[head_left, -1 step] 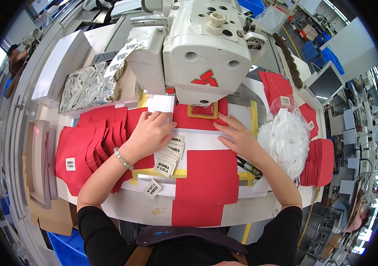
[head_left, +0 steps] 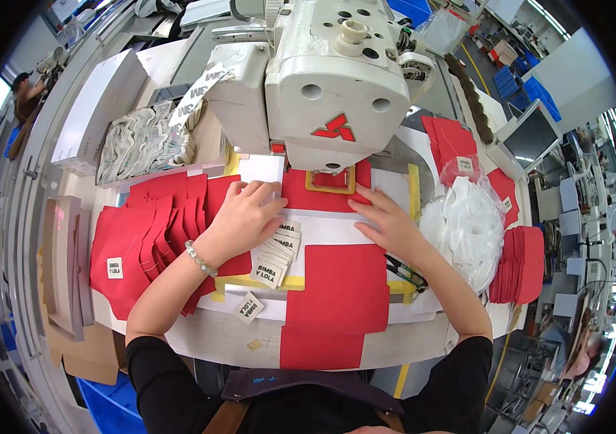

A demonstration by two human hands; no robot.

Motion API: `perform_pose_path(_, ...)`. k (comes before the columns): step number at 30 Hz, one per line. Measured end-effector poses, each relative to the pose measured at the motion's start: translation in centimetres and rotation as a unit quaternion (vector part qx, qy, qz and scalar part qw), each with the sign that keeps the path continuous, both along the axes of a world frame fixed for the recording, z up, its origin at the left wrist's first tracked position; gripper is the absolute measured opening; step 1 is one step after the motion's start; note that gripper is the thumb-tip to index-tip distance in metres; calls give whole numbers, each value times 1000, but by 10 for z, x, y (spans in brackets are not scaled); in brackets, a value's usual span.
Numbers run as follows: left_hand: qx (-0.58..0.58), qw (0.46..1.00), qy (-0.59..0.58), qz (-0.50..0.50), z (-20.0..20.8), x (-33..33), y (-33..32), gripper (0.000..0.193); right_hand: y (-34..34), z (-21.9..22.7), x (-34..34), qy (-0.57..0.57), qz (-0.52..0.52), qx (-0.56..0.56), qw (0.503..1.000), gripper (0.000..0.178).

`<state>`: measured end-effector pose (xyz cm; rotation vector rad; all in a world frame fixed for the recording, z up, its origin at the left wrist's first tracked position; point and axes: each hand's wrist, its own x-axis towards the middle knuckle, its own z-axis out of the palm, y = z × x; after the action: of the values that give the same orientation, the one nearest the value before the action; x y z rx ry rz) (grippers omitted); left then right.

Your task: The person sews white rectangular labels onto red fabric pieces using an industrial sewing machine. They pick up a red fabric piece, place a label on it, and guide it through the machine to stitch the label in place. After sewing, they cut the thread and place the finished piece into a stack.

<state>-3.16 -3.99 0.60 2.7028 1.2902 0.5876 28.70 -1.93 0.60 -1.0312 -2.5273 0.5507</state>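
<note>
Under the head of a white sewing machine [head_left: 337, 87] lies a red fabric piece [head_left: 296, 191], with a yellow rectangular frame clamp [head_left: 352, 180] resting on it. My left hand [head_left: 246, 220] is at the piece's left edge, fingers bent and apart, just above a fanned stack of pale square labels [head_left: 268, 273]. At the right edge, my right hand [head_left: 389, 223] lies with its fingers spread on the fabric. Neither hand grips anything that I can see. Closer to me are a single loose label [head_left: 249, 307] and another red fabric piece [head_left: 345, 289], which overhangs the table's front edge.
Overlapping red pieces [head_left: 123, 235] lie left, one bearing a label. A box of crumpled strips [head_left: 145, 141] stands behind them. To the right are a white plastic bundle [head_left: 467, 231], a red stack [head_left: 518, 264] and a dark-handled tool [head_left: 404, 272], partly behind my forearm.
</note>
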Motion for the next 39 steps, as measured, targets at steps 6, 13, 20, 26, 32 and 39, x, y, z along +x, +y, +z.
perform_pose_path(6,13,1000,7,4,1,0,0,27,-1,2,-1,-2,-1,-2,1000,39)
perform_pose_path(13,18,1000,14,11,-1,0,0,30,-2,3,-2,-2,-6,8,1000,39)
perform_pose_path(20,17,1000,15,14,-2,1,0,30,-3,3,-3,0,-20,-31,999,43)
perform_pose_path(26,-8,1000,0,14,1,1,-5,32,-4,0,-2,-7,-11,4,1000,40)
perform_pose_path(32,-8,1000,0,7,1,0,-7,28,-7,9,1,-41,-31,85,995,35)
perform_pose_path(39,24,1000,12,9,-3,1,-10,27,-13,-3,11,-81,-30,193,977,33)
